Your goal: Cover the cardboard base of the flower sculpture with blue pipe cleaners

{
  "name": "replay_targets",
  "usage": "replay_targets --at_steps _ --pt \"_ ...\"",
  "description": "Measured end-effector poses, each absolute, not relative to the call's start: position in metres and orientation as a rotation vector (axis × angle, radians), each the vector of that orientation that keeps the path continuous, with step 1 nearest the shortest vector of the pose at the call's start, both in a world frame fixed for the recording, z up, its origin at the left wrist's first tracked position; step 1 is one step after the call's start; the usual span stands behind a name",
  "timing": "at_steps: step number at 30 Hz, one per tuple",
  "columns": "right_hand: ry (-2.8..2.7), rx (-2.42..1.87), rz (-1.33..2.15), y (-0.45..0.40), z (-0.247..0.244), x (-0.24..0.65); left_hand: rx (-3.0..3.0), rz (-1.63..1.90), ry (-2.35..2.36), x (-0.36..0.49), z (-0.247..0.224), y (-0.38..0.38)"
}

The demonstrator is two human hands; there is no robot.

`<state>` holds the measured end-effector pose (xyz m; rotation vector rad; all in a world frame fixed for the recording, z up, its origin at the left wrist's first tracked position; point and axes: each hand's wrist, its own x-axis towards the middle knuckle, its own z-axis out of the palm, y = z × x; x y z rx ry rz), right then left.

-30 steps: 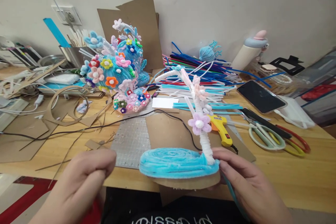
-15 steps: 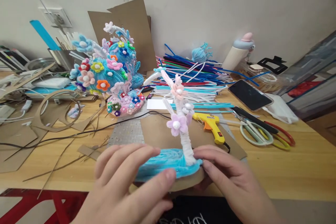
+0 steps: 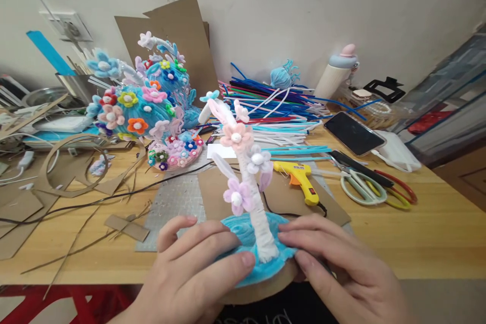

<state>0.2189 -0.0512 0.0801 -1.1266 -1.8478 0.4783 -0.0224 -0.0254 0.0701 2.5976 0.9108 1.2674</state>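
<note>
A round base (image 3: 243, 228) covered in blue fuzzy strands, with a cardboard edge, is between my hands. From it rises a white wrapped stem (image 3: 258, 217), leaning slightly left, with lilac, peach and grey-white fuzzy flowers. My left hand (image 3: 197, 263) grips the left side of the base, its thumb on the blue top. On the right edge, my right hand (image 3: 334, 258) closes round the base with fingers above and thumb at the front rim. The undersides of both grips are hidden.
A yellow glue gun (image 3: 299, 179) lies on cardboard behind the stem, its cable trailing. Scissors (image 3: 364, 187) and a phone (image 3: 354, 133) are at the right. Fuzzy sticks (image 3: 266, 96) and a flower-covered model (image 3: 152, 106) stand further back; cardboard scraps (image 3: 127, 226) lie left.
The base has turned and tilted towards me, showing more of its blue top. Its stem has moved left and leans more. My left-hand fingers have come down onto the base.
</note>
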Motion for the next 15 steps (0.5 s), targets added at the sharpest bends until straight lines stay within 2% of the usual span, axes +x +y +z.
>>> replay_targets --at_steps 8,15 --pt "-2.078 -0.995 0.491 -0.052 0.087 0.212 2.687 1.195 1.114 -0.034 0.075 -0.028" --pt "-2.200 -1.055 0.367 -0.053 0.084 0.202 2.955 1.199 1.025 -0.040 0.082 -0.036"
